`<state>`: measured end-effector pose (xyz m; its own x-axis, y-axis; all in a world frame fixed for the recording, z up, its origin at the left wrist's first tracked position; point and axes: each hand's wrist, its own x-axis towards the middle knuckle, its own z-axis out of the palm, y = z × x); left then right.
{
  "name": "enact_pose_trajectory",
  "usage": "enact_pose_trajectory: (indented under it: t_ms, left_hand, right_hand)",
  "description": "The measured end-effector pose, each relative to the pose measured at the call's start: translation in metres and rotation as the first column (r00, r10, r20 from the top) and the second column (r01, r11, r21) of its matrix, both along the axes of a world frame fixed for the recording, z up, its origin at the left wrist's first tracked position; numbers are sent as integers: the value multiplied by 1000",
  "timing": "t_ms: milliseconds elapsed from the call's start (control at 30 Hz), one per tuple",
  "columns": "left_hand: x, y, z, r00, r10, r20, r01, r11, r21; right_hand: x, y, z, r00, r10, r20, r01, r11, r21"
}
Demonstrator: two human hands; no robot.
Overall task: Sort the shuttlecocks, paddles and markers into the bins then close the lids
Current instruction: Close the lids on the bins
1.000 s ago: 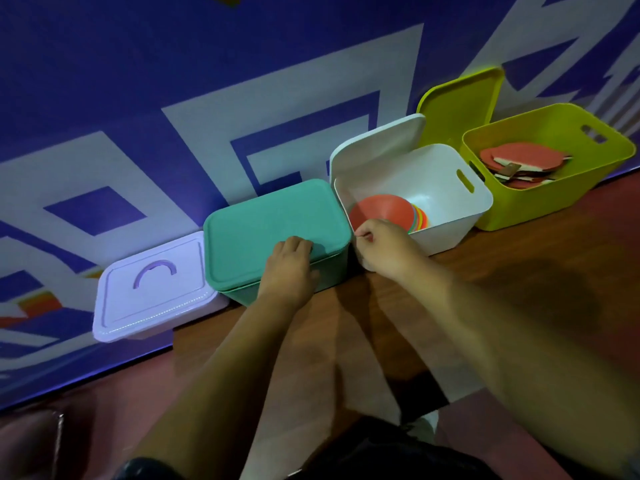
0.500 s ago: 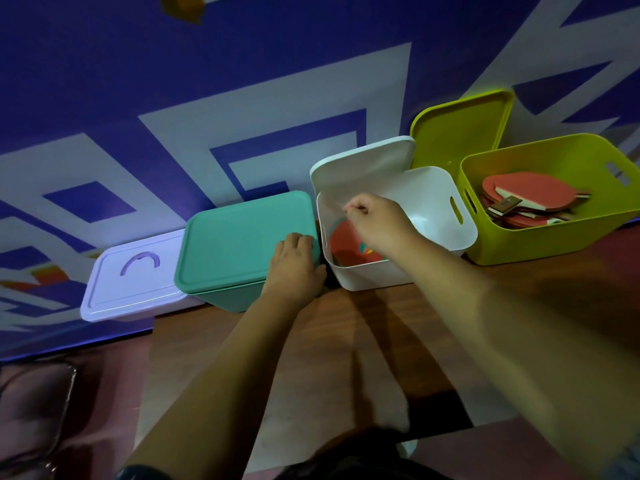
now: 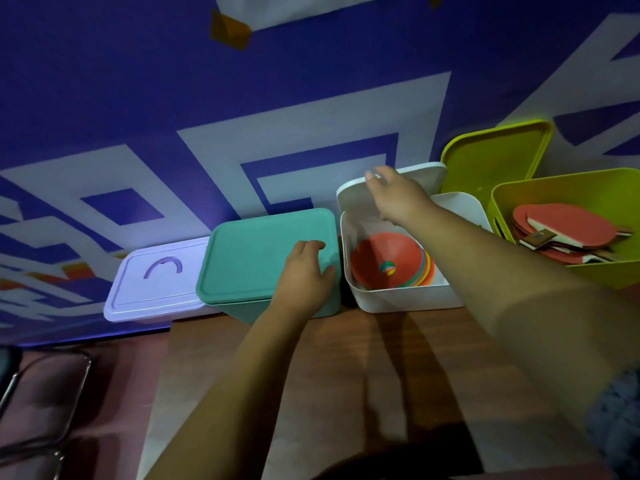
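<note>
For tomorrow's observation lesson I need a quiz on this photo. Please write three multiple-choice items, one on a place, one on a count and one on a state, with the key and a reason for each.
1. Where does the left hand rest?
A. on the teal lid
B. on a shuttlecock
C. on a notebook

2. How many bins have their lids shut?
A. one
B. two
C. four

3. What state is the white bin in?
A. shut
B. open and empty
C. open, with stacked markers inside

Key:
1 A: its fingers lie on that lid's near right corner.
2 B: only the lilac bin and the teal bin are covered.
3 C: the white lid leans behind it, and the orange-topped stack shows inside.
</note>
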<state>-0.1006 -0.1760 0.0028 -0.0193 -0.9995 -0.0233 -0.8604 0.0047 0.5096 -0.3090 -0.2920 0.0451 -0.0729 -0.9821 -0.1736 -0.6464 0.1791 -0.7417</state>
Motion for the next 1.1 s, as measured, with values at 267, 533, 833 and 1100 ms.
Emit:
enact_pose_trajectory:
  t_ms: [267, 533, 833, 1100]
  left_hand:
    - [20, -22, 6, 991, 69, -115, -68, 998, 17]
    - [36, -42, 10, 980, 53, -191, -47, 998, 35]
    - [-15, -70, 10, 971, -20, -239, 30, 999, 39]
    - [-42, -63, 0, 986, -44, -162, 60, 994, 95]
  right_hand:
    - [3, -19, -8, 1000, -4, -8, 4, 999, 52]
    - [8, -13, 24, 965, -263, -9, 260, 958, -122]
    - [-34, 47, 72, 756, -414, 507, 490, 871, -20]
    - [-99, 101, 45, 593, -566, 573, 580, 793, 183]
